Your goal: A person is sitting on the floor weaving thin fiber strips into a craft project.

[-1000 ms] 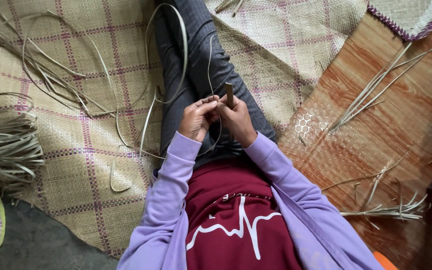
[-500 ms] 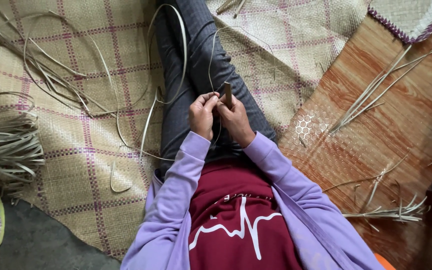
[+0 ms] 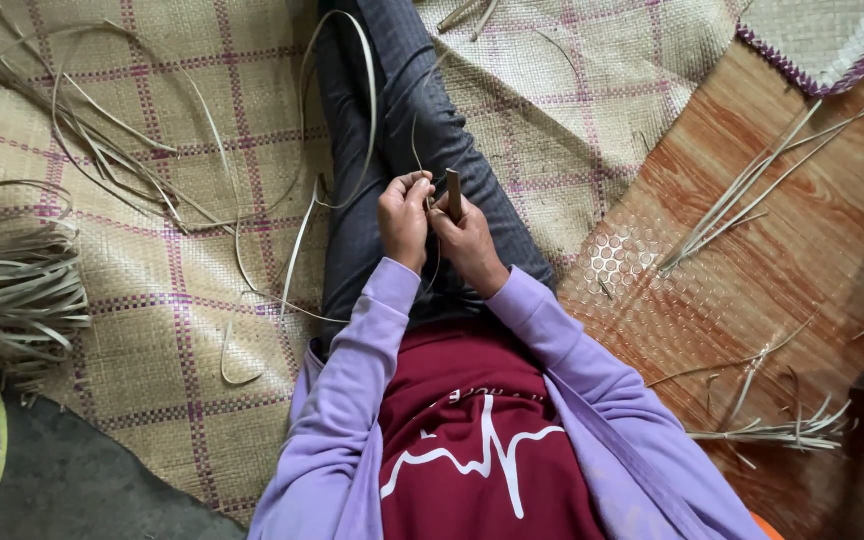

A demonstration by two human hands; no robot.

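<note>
Head camera, looking straight down (close) over lap, mat (image 3: 152, 330).

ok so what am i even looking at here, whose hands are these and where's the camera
There is no machine here. The camera is worn on a person's head and looks straight down, so you see their own lap, purple sleeves and two bare hands. The person sits on a woven checked mat, legs stretched forward. The left hand pinches a thin pale strip that loops up over the legs. The right hand grips a small dark tool, perhaps a knife; its tip is hidden. Loose strips lie scattered on the mat, with a thicker bundle at the left edge. More strips lie on the wood-patterned floor to the right.
</note>
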